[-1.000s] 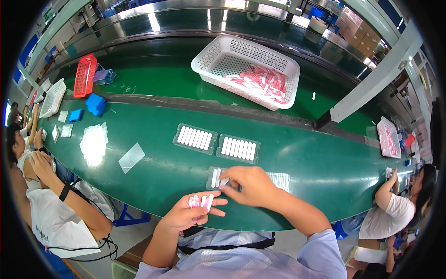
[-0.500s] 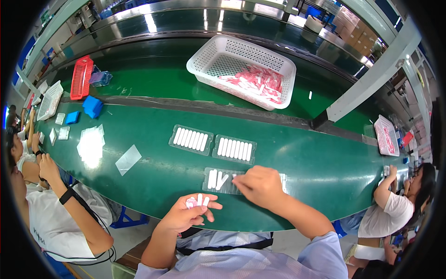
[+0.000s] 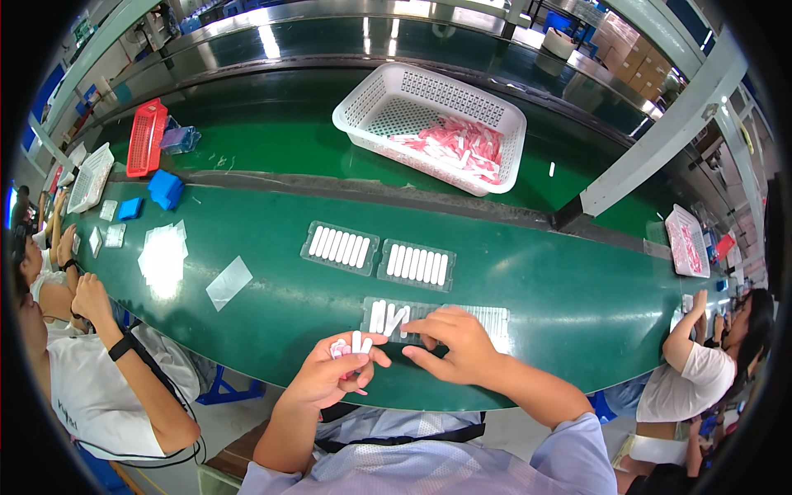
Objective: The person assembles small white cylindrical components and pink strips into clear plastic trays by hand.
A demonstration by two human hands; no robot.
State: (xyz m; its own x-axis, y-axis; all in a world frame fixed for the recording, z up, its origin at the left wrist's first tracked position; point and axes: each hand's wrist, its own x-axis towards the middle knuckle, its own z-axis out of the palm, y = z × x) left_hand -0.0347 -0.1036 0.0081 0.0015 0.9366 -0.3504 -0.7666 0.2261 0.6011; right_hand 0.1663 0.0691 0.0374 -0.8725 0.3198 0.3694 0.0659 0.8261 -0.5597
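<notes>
A: What's the biggest thing on your screen?

B: From my seat far away, the green worktop (image 3: pixel 569 305), its near edge bowing around the wearer. Beyond its far edge I see a white basket (image 3: pixel 462 92) holding a heap of pink and white pieces (image 3: pixel 462 148). Left along that edge is a smaller red basket (image 3: pixel 146 136).

A: And the hands?

B: I have both by the middle of the near edge. The left hand (image 3: pixel 334 371) is curled around a small bunch of pink-and-white sticks (image 3: pixel 357 342). The right hand (image 3: pixel 458 342) is partly spread, thumb apart from forefinger, the forefinger's tip at a white stick (image 3: pixel 404 315). Whether it presses, I can't tell.

A: Next size down?

B: Trays. A left filled tray (image 3: pixel 370 256) and a right filled tray (image 3: pixel 450 272) lie side by side midway between far and near edges, each bearing a row of white sticks. Closer to the near edge I see a third tray (image 3: pixel 419 308), partly hidden by the right hand, and a ridged clear tray (image 3: pixel 495 326) to its right.

A: Smallest?

B: Single sticks. At the third tray's left end several line up, and a slanted stick (image 3: pixel 396 320) leans beside them.
</notes>
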